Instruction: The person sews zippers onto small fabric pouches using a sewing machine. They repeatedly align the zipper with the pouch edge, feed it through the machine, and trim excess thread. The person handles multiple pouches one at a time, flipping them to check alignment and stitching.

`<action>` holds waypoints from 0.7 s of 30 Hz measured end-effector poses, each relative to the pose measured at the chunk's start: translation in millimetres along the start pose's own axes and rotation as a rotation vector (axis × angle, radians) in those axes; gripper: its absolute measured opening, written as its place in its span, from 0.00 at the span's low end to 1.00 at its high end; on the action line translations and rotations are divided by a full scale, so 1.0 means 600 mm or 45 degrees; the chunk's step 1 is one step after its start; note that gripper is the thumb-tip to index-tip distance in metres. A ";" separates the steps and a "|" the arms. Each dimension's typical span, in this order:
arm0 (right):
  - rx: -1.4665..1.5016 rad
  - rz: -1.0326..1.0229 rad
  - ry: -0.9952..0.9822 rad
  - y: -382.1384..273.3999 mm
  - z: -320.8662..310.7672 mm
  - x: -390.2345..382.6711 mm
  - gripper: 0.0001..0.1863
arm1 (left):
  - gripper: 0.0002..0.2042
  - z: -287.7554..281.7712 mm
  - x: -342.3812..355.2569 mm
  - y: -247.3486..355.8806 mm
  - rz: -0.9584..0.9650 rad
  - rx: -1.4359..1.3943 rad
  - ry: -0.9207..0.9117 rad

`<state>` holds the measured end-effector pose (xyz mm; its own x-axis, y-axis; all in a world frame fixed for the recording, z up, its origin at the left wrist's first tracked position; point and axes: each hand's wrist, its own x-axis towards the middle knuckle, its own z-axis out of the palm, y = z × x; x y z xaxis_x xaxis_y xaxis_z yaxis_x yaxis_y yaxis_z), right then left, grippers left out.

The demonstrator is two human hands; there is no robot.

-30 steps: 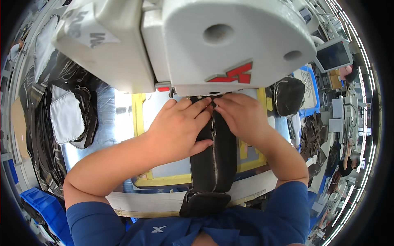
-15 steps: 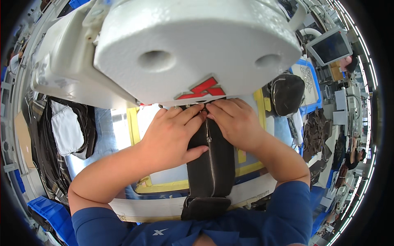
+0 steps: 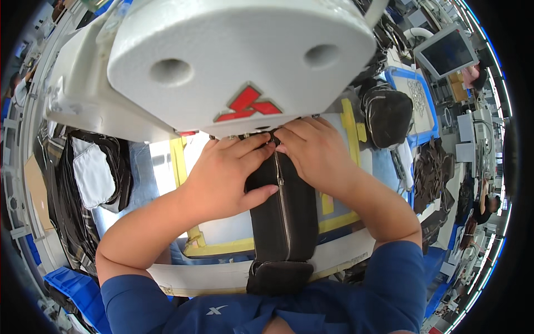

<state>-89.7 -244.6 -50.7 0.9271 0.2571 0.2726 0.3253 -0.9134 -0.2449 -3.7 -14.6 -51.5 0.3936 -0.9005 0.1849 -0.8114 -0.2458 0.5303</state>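
Observation:
A long black fabric piece with a metal zipper down its length runs from under the white sewing machine head toward my body. Its near end has a bulging black pouch-like section. My left hand presses on its left side, index and middle fingertips closed at the zipper's far end, thumb apart over the cloth. My right hand holds the right side, its fingertips almost meeting the left ones. The zipper slider lies below my fingers. The machine head hides the needle area.
Yellow tape borders the work surface. At left lie stacked black pieces with a white panel and a blue bin. To the right are a black pouch, a blue-rimmed tray, dark cloth pieces and a screen.
The view has shifted, so the machine head appears farther left and higher. Both hands keep their hold, and sit slightly farther up and left in the picture with the fabric's far end.

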 end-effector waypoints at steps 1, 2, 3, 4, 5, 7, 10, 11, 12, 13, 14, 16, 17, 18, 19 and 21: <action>0.003 0.000 0.016 0.001 -0.001 -0.001 0.14 | 0.33 -0.005 0.006 -0.003 -0.009 -0.054 -0.021; 0.005 -0.001 0.033 0.001 0.001 -0.002 0.14 | 0.33 -0.006 0.005 -0.005 -0.004 -0.077 -0.015; 0.008 -0.002 0.049 0.000 0.002 -0.003 0.14 | 0.33 -0.003 0.003 -0.008 0.001 -0.100 -0.008; -0.002 0.001 0.042 0.000 0.003 -0.003 0.14 | 0.33 0.000 0.002 -0.011 0.005 -0.126 0.002; -0.011 0.002 0.035 -0.001 0.004 -0.001 0.14 | 0.33 -0.001 0.003 -0.009 0.005 -0.119 0.000; -0.024 -0.005 0.042 -0.001 0.008 -0.002 0.14 | 0.33 -0.004 0.002 -0.009 -0.003 -0.104 -0.001; -0.025 -0.014 0.063 0.004 0.009 -0.007 0.14 | 0.32 0.000 0.005 -0.010 0.021 -0.143 0.028; -0.019 -0.004 0.054 0.004 0.007 -0.008 0.14 | 0.31 0.002 0.005 -0.009 0.003 -0.136 0.030; -0.013 0.005 0.046 0.002 0.008 -0.005 0.14 | 0.30 0.004 0.006 -0.008 -0.016 -0.128 0.034; -0.018 0.002 0.066 -0.003 0.010 0.001 0.13 | 0.30 0.005 0.006 -0.009 -0.030 -0.126 0.037; -0.022 -0.002 0.085 -0.009 0.014 0.008 0.13 | 0.30 0.000 0.003 -0.013 -0.070 -0.113 0.023; -0.030 0.003 0.072 -0.021 0.021 0.025 0.12 | 0.30 -0.017 -0.004 -0.019 -0.145 -0.089 -0.005; -0.033 0.012 0.038 -0.027 0.024 0.034 0.11 | 0.29 -0.024 -0.009 -0.015 -0.194 -0.056 0.022; -0.036 0.020 0.005 -0.031 0.026 0.040 0.11 | 0.29 -0.022 -0.011 -0.015 -0.176 -0.028 0.036; -0.025 0.033 -0.002 -0.031 0.028 0.042 0.10 | 0.29 -0.024 -0.010 -0.016 -0.163 0.014 0.044; -0.004 0.061 -0.016 -0.031 0.032 0.041 0.09 | 0.28 -0.026 -0.009 -0.017 -0.150 0.067 0.023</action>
<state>-69.2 -215.2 -57.0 0.9440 0.2169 0.2486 0.2796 -0.9259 -0.2541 9.3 -1.3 -45.2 0.4948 -0.8577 0.1394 -0.7806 -0.3683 0.5050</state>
